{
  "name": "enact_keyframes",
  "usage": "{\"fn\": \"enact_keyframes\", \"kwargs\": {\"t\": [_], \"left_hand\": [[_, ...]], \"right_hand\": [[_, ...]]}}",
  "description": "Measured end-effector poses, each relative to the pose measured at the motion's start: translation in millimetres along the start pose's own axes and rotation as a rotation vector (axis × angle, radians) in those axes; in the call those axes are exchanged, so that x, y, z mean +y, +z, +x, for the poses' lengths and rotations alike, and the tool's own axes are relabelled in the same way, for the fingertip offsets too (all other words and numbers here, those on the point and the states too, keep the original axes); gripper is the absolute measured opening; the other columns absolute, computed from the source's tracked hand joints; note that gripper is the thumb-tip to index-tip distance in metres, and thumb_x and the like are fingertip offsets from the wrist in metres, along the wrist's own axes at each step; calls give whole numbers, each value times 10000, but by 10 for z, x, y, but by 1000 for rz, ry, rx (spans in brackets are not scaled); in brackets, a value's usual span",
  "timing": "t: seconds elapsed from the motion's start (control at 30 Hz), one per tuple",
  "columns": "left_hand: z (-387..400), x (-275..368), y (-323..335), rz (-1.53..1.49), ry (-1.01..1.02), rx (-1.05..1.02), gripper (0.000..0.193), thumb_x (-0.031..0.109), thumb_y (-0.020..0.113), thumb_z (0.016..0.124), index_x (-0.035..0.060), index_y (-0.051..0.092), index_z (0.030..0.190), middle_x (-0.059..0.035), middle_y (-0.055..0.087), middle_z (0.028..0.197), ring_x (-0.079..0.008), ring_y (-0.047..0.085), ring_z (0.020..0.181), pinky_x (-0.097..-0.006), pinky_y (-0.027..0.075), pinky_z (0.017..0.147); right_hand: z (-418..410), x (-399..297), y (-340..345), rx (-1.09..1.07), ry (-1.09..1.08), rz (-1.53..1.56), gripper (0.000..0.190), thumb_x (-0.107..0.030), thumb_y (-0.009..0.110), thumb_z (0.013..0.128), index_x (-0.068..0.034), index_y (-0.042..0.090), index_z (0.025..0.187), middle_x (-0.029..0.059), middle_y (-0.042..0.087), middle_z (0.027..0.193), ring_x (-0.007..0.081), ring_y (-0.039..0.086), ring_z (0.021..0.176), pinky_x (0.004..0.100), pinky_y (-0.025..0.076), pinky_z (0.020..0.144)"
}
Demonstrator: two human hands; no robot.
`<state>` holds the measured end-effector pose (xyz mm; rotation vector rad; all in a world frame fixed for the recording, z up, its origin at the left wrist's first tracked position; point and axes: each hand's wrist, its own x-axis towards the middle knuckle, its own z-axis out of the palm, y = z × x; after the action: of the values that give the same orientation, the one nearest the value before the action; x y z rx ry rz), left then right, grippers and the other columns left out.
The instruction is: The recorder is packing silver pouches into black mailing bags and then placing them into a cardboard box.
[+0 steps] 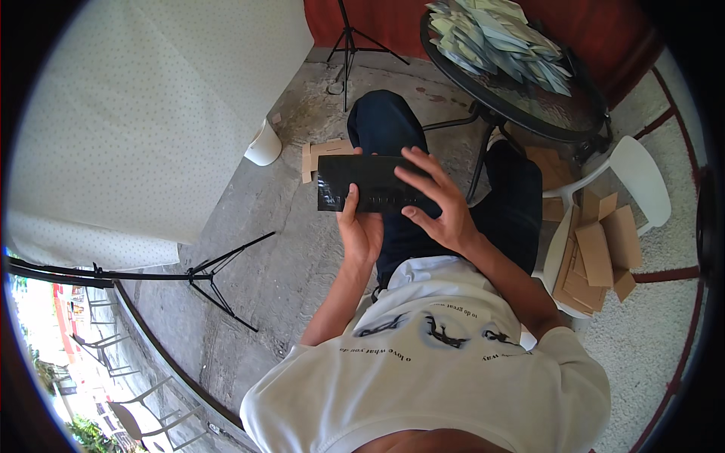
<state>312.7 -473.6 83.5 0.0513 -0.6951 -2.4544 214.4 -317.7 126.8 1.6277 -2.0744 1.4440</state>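
Observation:
A flat, dark rectangular object with a glossy black surface [368, 178], perhaps a plastic-wrapped package, is held level above my lap. Supporting it from below is my left hand [361, 232], its thumb pressed on the top face and fingertips showing past the far edge. Over the object's right end, my right hand [447, 206] has its fingers spread and its thumb near the lower edge. Whether those fingers touch the surface, I cannot tell. The underside of the object is hidden.
A round glass-topped table [527, 110] carries a heap of pale envelopes or paper packets [498, 39]. Opened cardboard boxes [595, 255] fill a white chair [645, 175] at right. A white bin [265, 146], flattened cardboard [320, 150] and tripod stands [346, 51] are around me.

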Motion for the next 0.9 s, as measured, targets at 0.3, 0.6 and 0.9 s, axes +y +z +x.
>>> {"fn": "enact_keyframes", "kwargs": {"t": [0.3,0.6,0.9], "left_hand": [[-74,33,357,132,81,-96,722,157,600,1032,55,232,1645,-154,318,1693,-298,299,1570,-488,270,1290],[-18,217,130,480,55,-159,841,256,795,914,24,360,1595,-133,579,1462,-265,546,1382,-430,379,1203],[164,300,171,999,2,-373,383,62,801,912,-24,689,1268,-110,735,1207,-174,663,1131,-322,484,1010]], "right_hand": [[-24,-32,325,170,812,1091,747,-101,865,877,-13,476,1509,62,667,1249,148,644,1146,290,526,987],[249,-12,-390,103,416,494,727,11,857,806,-9,552,1466,74,686,1247,147,660,1129,326,545,1013],[413,-252,-618,-288,133,-355,838,-79,856,764,-289,551,1517,51,778,1132,276,769,907,373,617,751]]}}
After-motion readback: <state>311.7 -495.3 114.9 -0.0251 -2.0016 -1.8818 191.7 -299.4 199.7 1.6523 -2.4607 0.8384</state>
